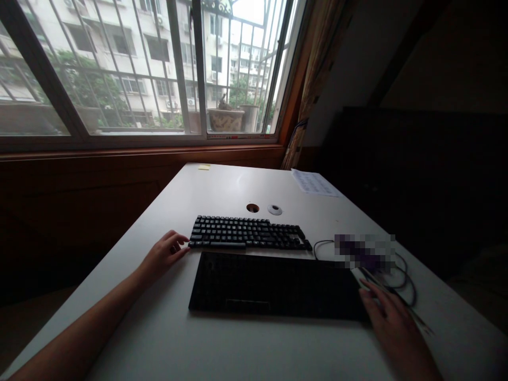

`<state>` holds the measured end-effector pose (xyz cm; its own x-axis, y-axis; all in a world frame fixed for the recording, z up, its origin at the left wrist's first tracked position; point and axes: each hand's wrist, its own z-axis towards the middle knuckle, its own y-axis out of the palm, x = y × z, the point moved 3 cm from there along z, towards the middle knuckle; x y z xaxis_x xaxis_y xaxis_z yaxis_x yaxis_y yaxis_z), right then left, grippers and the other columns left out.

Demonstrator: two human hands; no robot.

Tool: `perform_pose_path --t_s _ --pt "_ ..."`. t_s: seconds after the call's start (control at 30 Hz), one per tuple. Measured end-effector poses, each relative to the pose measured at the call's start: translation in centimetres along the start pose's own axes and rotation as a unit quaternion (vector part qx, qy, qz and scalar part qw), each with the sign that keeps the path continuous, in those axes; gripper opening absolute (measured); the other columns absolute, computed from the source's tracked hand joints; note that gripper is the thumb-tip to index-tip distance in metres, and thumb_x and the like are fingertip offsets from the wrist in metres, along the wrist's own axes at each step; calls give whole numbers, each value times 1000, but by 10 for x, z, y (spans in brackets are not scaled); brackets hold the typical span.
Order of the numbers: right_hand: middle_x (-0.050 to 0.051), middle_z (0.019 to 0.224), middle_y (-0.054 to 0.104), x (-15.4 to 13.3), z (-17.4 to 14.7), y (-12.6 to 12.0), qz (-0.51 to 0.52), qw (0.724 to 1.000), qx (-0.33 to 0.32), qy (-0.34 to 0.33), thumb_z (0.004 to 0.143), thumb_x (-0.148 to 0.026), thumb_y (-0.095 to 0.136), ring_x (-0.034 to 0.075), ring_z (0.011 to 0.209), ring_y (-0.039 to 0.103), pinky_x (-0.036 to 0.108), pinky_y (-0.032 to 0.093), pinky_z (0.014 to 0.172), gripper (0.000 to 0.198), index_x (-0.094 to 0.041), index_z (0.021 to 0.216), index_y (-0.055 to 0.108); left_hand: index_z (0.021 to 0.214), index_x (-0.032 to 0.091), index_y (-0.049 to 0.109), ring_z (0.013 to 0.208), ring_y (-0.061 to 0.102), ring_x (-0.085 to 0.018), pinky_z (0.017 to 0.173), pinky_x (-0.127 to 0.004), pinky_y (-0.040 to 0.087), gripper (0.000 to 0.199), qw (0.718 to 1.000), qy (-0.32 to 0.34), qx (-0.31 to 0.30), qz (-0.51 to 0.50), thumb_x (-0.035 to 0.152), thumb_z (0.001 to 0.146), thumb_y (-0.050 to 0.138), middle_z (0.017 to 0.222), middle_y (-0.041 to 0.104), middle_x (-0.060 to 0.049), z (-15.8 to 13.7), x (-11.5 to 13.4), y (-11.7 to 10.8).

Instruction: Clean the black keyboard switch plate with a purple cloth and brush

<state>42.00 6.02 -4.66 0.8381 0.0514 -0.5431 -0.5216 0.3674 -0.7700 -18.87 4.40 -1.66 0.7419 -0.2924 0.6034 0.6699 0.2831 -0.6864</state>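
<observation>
A block of dark keyboard keys (pixel 230 230) lies on the white table (pixel 301 344), with a gap near its right end. Just in front of it is a flat black keyboard case (pixel 273 286), its surface too dark to make out detail. My left hand (pixel 164 253) rests at the lower left corner of the keys, fingers apart and fingertips at the edge keys. At the right end of the case, my right hand (pixel 391 312) has its fingers stretched forward, the tips by the case's edge; I cannot tell whether they press on it. Nothing shows gripped in either hand.
A blurred-out purple item (pixel 359 253) sits at right among a dark cable (pixel 410 288) and thin strands. Behind the keys are a round hole (pixel 253 208) and a white ring (pixel 274 209). Paper sheets (pixel 315 183) and a yellow note (pixel 203 166) lie near the far edge, below a barred window.
</observation>
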Motion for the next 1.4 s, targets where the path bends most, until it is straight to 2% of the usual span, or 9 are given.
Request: perform_pose_path --t_s 0.1,0.23,0.4,0.67,0.97,1.1,1.17,1.23,1.4 --pt "12 124 65 1 0 1 -7 1000 -2 -1 92 -68 45 35 119 62 53 48 105 55 -25 120 66 109 23 70 68 63 -12 63 -27 56 26 1000 9 -19 8 45 97 63 96 58 -1 -1 -5 3" --pt "12 123 65 3 1 3 -12 1000 1 -23 92 -66 45 33 117 63 50 48 104 53 -25 119 66 111 24 71 68 63 -13 63 -28 56 28 1000 15 -13 14 46 97 62 96 58 -2 -1 -8 4" --pt "12 125 64 4 2 3 -21 1000 0 -8 93 -67 43 34 115 63 51 50 101 57 -24 123 67 112 24 71 66 63 -12 63 -28 56 27 999 22 -15 17 45 97 62 97 58 -2 0 -8 4" --pt "12 125 64 6 2 5 -21 1000 4 -12 92 -67 45 34 120 61 52 47 106 57 -24 122 67 101 22 71 64 62 -11 60 -26 55 22 1000 16 -24 9 42 95 63 97 57 -2 0 -4 3" --pt "12 126 63 3 -1 4 -30 999 -4 -18 93 -63 45 34 121 60 49 47 106 55 -23 124 66 99 20 67 69 65 -13 60 -24 55 19 999 -4 -39 -30 38 94 64 87 64 -2 -5 1 -5" --pt "12 125 62 3 -2 4 -41 999 -6 -34 94 -62 44 33 119 61 48 48 104 53 -23 125 65 101 19 67 77 66 -15 67 -26 56 19 997 19 -65 -48 37 94 65 92 67 -4 -9 17 -12" --pt "12 125 62 5 -2 5 -43 998 -11 -47 96 -60 44 32 119 61 46 48 104 52 -23 125 65 102 19 68 85 66 -16 73 -28 57 16 993 53 -91 -54 33 96 64 100 69 -7 -11 33 -16" --pt "12 124 62 6 -2 6 -44 997 -11 -55 96 -59 43 32 120 60 46 47 105 52 -23 126 64 103 19 68 84 66 -16 74 -28 56 14 989 75 -115 -61 30 96 65 99 69 -6 -13 50 -18" --pt "13 124 61 6 -3 6 -59 998 -5 -38 94 -61 44 33 120 60 48 47 106 55 -22 127 65 104 21 68 85 65 -16 76 -28 56 9 976 77 -195 -59 24 96 64 101 68 -5 -36 78 -9"
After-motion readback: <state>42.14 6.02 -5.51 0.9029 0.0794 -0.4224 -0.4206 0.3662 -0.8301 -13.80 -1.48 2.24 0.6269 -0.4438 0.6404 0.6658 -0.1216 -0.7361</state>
